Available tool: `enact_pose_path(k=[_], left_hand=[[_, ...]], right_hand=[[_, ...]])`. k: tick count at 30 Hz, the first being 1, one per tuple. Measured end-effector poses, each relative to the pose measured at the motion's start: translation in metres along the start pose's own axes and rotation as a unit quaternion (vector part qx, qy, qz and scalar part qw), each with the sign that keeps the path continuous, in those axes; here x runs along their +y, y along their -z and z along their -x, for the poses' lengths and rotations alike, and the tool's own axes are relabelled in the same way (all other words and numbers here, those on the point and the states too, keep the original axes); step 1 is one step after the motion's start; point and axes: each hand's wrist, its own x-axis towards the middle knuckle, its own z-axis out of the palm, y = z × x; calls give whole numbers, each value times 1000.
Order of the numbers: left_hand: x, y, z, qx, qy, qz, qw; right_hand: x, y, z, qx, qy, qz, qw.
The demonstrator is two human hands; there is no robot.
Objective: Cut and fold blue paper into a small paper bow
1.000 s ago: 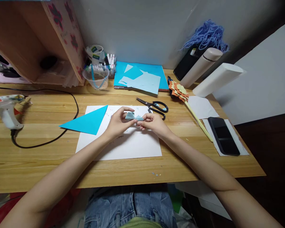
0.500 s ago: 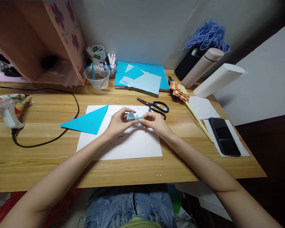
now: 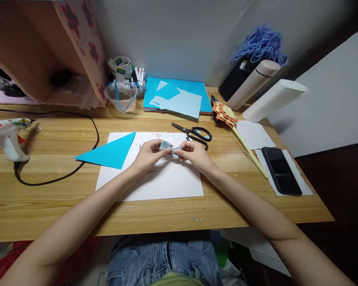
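1. L hand: thumb + fingers pinching pale blue folded paper, over white sheet on surface.
2. R hand: thumb + fingers closed on same pc's R side; hands v. close, exact folds too small to tell.
3. Clear tub, rear L: blue strip inside, nr tape roll.
4. Clear marker box just behind tub: white-capped markers, upright.
5. Black holder, rear R, tilted: pen in top, blue yarn above.
6. Open box, far L: dark round obj. inside, ID unclear.
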Motion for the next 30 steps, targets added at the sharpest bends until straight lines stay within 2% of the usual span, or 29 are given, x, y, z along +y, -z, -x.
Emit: enact_pose_path(k=[13, 30], left_hand=[[-1, -2, 0, 3, 2, 4, 1000], [-1, -5, 3, 10, -16, -29, 999]], right_hand=[[-1, -2, 2, -15, -1, -26, 1000], [1, -7, 3, 3, 22, -25, 999]])
